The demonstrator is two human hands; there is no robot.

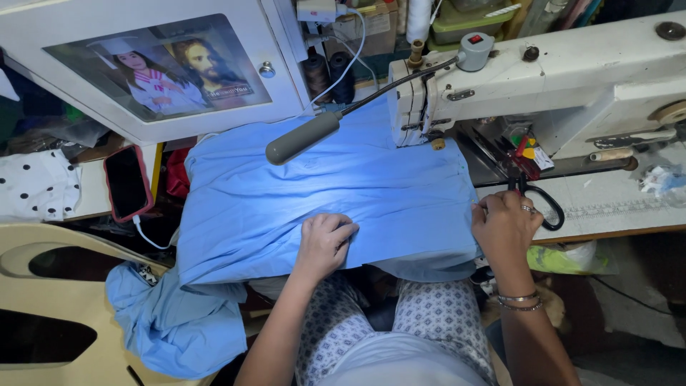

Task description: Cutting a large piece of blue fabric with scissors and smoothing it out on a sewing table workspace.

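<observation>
A light blue cloth (343,193) lies spread over the sewing table, lit by a small grey lamp (304,137). Its left end hangs down off the table. My left hand (325,239) presses on the cloth near its front edge, fingers curled. My right hand (504,225) grips the cloth's right edge beside black-handled scissors (544,206). The white sewing machine (543,78) stands at the back right, its needle end over the cloth's far edge.
A phone in a red case (127,182) lies at the left with a white cable. A white cabinet door with a picture (157,68) is behind. Spotted fabric (36,186) sits far left. A cream chair back (50,307) stands at lower left.
</observation>
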